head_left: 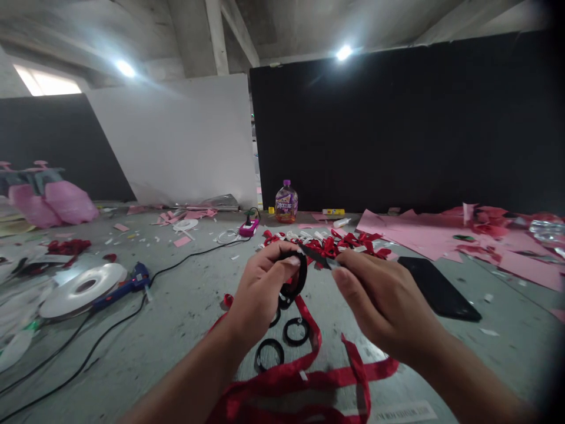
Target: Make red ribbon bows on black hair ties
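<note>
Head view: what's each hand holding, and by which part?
Left hand: black ring, pinched at its upper part. Right hand: dark pointed tool, held opposite its tip.

Black ring (302, 275), raised mid-view, roughly upright, seen obliquely, dark flat tapering piece (316, 257), slanting, near its top.

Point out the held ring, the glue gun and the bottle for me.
Held ring (303, 275): head view, right side of its black band.
Glue gun (122, 291): head view, its blue body.
Bottle (286, 204): head view, its label.
</note>
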A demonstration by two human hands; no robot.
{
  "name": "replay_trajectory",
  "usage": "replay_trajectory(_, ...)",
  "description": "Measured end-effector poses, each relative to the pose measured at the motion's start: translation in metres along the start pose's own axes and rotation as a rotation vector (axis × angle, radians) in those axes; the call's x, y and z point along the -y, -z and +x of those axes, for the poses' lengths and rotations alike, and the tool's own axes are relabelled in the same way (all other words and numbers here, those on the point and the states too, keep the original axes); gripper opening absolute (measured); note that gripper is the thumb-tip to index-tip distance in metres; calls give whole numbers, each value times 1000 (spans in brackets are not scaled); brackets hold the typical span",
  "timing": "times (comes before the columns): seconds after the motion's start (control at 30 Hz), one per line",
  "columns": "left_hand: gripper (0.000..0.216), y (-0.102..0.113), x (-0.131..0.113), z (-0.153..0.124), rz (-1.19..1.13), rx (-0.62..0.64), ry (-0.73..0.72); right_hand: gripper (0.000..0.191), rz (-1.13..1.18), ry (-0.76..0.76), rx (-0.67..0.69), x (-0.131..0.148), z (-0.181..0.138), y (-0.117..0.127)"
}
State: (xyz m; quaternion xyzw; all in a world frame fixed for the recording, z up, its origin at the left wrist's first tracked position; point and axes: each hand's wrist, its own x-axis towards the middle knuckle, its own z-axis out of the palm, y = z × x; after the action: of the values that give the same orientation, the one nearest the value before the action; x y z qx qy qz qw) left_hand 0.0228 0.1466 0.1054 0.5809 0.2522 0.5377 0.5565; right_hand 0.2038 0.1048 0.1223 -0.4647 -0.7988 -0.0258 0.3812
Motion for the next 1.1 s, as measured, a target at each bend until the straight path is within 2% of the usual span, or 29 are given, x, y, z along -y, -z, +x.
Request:
replay_trajectory(0.13, 10, 2, 4, -1, 0, 37, -24, 30, -155, 72, 19, -1, -2, -2)
replay_trajectory(0.37, 7, 1, 4, -2, -19, 44, -53, 31, -205, 107, -3, -3, -2, -4)
replay_trajectory(0.63, 10, -1, -2, -3, -28, 34, -28, 30, -202, 132, 0, -5, -2, -4)
replay_trajectory(0.87, 15, 1, -9, -1, 10, 5, 57, 32, -188, 139, 13, -7, -2, -1)
replay_trajectory(1.1, 14, 2, -11, 0, -13, 72, 74, 33, -164, 117, 32, -10, -2, -1)
